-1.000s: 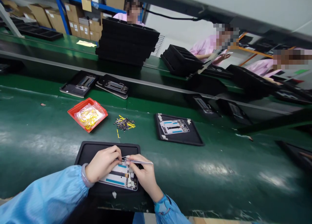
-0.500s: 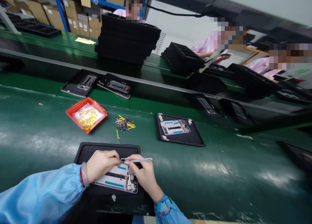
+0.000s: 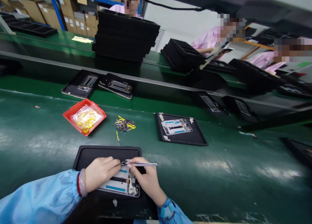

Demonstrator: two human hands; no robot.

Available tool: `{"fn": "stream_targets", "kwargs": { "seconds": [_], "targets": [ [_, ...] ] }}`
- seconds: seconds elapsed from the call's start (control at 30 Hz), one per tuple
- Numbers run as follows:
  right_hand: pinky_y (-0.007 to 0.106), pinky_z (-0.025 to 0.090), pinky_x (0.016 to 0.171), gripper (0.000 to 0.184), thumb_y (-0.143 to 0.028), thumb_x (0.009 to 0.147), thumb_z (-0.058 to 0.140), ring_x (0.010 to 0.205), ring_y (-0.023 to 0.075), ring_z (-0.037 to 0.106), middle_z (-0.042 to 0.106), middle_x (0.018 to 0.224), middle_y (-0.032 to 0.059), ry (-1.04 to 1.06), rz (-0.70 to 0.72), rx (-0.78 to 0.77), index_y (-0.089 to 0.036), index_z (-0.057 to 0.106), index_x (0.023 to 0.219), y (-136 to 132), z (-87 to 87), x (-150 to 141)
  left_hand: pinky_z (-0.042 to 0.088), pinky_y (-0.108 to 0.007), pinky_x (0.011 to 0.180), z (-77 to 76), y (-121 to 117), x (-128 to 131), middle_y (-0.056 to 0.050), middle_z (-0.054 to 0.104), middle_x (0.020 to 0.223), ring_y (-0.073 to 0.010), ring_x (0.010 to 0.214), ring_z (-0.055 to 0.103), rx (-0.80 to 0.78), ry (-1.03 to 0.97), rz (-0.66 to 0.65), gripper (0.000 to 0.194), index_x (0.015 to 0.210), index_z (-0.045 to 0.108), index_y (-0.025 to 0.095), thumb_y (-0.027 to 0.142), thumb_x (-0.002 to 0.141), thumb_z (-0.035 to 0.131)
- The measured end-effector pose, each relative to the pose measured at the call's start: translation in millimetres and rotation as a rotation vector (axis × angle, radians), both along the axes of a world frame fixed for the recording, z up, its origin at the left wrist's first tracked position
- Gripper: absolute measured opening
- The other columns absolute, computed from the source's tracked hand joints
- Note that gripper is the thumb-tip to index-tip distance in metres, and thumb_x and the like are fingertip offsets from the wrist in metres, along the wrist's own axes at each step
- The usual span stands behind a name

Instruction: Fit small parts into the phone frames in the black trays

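A phone frame (image 3: pixel 119 181) with blue strips and exposed inner parts lies in a black tray (image 3: pixel 85 151) close in front of me. My right hand (image 3: pixel 145 177) is closed on a pair of tweezers (image 3: pixel 146 164), whose tips point left over the frame's upper edge. Over the frame's left part bends my left hand (image 3: pixel 103 172), its fingers closed near the tweezer tips. Whatever may be pinched there is too small to make out. Beyond the tray sits a pile of small dark parts with yellow strips (image 3: pixel 124 124).
A red bin (image 3: pixel 70 115) holds bagged yellow pieces. Another phone frame (image 3: pixel 176 126) rests on a black tray (image 3: pixel 195 138) to the right. More trays lie on the sunken strip behind. Stacked black trays (image 3: pixel 124 39) and co-workers in pink (image 3: pixel 206 40) are across the bench.
The whole view has shifted slightly. Both hands stay at the frame's upper edge, and the tweezers now lie a little flatter in my right hand.
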State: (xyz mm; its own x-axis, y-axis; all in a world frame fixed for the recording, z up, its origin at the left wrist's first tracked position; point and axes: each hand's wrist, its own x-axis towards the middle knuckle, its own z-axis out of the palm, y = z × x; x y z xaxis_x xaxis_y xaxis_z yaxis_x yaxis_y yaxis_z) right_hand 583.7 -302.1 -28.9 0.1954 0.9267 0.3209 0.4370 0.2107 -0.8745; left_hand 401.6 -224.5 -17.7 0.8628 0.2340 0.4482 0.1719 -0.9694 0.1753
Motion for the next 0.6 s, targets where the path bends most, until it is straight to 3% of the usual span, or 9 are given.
{"fn": "stream_targets", "kwargs": {
  "seconds": [0.33, 0.6],
  "targets": [
    [0.025, 0.057, 0.060, 0.009, -0.025, 0.085, 0.063, 0.064, 0.0188, 0.072, 0.074, 0.071, 0.0034, 0.021, 0.008, -0.003, -0.021, 0.066, 0.078, -4.4, 1.6, 0.1, 0.047, -0.024, 0.054, -3.6, -0.7, -0.9, -0.002, 0.066, 0.081, -0.0136, 0.064, 0.059, -0.057, 0.063, -0.007, 0.050, 0.089, 0.057, 0.014, 0.019, 0.102, 0.010],
    [0.023, 0.054, 0.062, 0.005, -0.018, 0.084, 0.062, 0.067, 0.0171, 0.070, 0.072, 0.073, 0.0026, 0.021, 0.008, -0.012, -0.020, 0.065, 0.080, -3.6, -4.4, -1.4, 0.046, -0.023, 0.054, -8.4, 0.7, -3.2, -0.001, 0.064, 0.083, -0.0127, 0.064, 0.058, -0.119, 0.071, -0.004, 0.038, 0.092, 0.056, 0.016, 0.016, 0.102, 0.019]
  ]
}}
